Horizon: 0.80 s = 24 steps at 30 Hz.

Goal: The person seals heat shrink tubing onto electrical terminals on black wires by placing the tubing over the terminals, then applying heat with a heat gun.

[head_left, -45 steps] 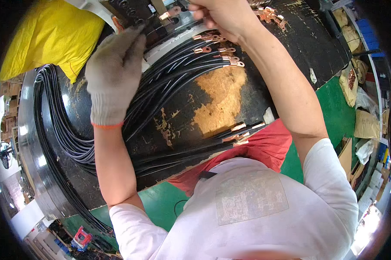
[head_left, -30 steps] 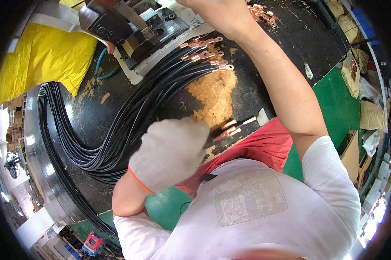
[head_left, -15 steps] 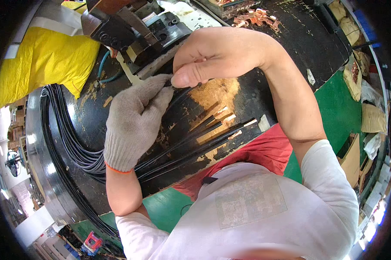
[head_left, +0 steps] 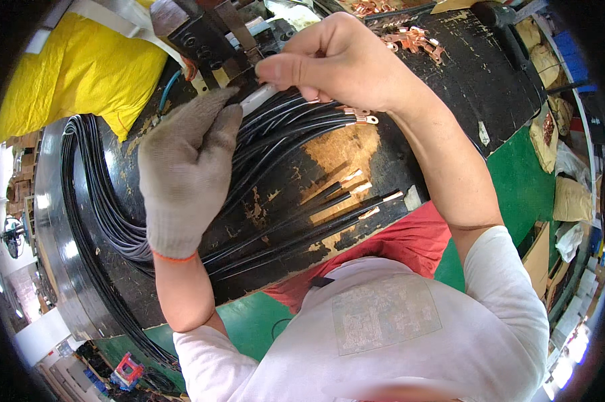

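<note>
My gloved left hand (head_left: 185, 167) is closed just in front of a dark metal press (head_left: 182, 33), its thumb and fingers pinching a black cable that is mostly hidden. Close to its fingertips, my bare right hand (head_left: 346, 63) has its thumb and fingers pinched together; what lies in them is hidden. Beneath both hands runs a bundle of black cables (head_left: 282, 130), several ending in copper ring lugs (head_left: 367, 120). Nearer to me on the black worn table (head_left: 262, 268) lie several black cables with stripped copper ends (head_left: 356, 193).
Loose copper lugs (head_left: 416, 43) lie at the far right of the table, with more behind them. A yellow sack (head_left: 81, 74) stands at the left beside the press. Long cables (head_left: 101, 194) loop across the table's left side. Sacks (head_left: 570, 197) stand along the right.
Both hands have moved away from me toward the press, the left also a little leftward. The lug-ended cable bundle now shows beneath them, where the hands and arm covered it before.
</note>
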### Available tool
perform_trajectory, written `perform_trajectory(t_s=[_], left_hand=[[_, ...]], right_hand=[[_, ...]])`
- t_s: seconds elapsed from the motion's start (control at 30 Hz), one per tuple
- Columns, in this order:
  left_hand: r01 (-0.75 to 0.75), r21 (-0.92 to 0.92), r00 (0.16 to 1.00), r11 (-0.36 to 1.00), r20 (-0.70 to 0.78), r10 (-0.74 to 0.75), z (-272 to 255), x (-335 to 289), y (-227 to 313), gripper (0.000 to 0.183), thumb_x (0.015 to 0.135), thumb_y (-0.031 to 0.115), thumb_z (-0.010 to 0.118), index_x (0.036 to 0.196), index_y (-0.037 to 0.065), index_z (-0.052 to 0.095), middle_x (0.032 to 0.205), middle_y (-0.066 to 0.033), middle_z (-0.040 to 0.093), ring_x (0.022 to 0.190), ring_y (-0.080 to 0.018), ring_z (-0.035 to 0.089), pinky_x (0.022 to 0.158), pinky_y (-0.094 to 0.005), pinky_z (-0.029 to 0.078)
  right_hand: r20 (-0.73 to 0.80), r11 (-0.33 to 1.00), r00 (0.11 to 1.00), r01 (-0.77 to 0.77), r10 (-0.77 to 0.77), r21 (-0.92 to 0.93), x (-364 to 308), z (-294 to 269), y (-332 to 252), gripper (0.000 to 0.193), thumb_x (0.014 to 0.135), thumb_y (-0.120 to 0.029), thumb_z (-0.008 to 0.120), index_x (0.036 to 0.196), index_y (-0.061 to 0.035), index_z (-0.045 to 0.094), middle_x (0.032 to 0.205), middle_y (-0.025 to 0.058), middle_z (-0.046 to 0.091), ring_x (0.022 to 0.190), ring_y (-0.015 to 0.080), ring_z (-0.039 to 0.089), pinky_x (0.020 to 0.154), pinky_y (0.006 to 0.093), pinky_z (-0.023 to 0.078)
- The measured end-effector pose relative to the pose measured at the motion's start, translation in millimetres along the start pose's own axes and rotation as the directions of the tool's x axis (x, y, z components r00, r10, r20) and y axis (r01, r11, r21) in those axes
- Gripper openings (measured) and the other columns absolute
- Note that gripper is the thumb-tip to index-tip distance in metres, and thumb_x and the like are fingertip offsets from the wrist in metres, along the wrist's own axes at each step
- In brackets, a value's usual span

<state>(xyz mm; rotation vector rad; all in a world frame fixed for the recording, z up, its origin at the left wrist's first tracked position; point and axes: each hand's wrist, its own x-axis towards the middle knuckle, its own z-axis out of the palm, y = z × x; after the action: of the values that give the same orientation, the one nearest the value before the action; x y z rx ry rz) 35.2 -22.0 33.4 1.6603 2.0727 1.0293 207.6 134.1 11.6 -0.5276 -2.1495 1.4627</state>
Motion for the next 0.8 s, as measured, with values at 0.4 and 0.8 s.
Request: perform_trajectory(t_s=[0.4, 0.8], left_hand=[[-0.412, 0.548, 0.833, 0.728, -0.098, 0.545, 18.4, 7.6, -26.2, 0.022, 0.087, 0.020, 0.077, 0.108, 0.014, 0.076, 0.081, -0.0061, 0.070, 0.070, -0.0232, 0.070, 0.062, -0.0350, 0.056], [-0.431, 0.421, 0.814, 0.798, -0.201, 0.545, 22.0, 12.7, -29.3, 0.026, 0.085, 0.013, 0.079, 0.111, 0.009, 0.076, 0.089, -0.0117, 0.074, 0.076, -0.0290, 0.072, 0.068, -0.0367, 0.059]], right_hand=[[0.081, 0.982, 0.978, -0.189, 0.191, -0.026, 2.8, -6.4, 10.3, 0.020, 0.094, -0.015, 0.071, 0.090, 0.0046, 0.075, 0.075, 0.0072, 0.072, 0.057, 0.0115, 0.064, 0.054, 0.0262, 0.053], [0.383, 0.684, 0.909, -0.385, 0.164, 0.620, 11.8, -28.5, 39.2, 0.052, 0.104, -0.044, 0.061, 0.113, 0.0064, 0.069, 0.091, 0.0150, 0.077, 0.076, 0.0152, 0.076, 0.059, 0.0224, 0.061]])
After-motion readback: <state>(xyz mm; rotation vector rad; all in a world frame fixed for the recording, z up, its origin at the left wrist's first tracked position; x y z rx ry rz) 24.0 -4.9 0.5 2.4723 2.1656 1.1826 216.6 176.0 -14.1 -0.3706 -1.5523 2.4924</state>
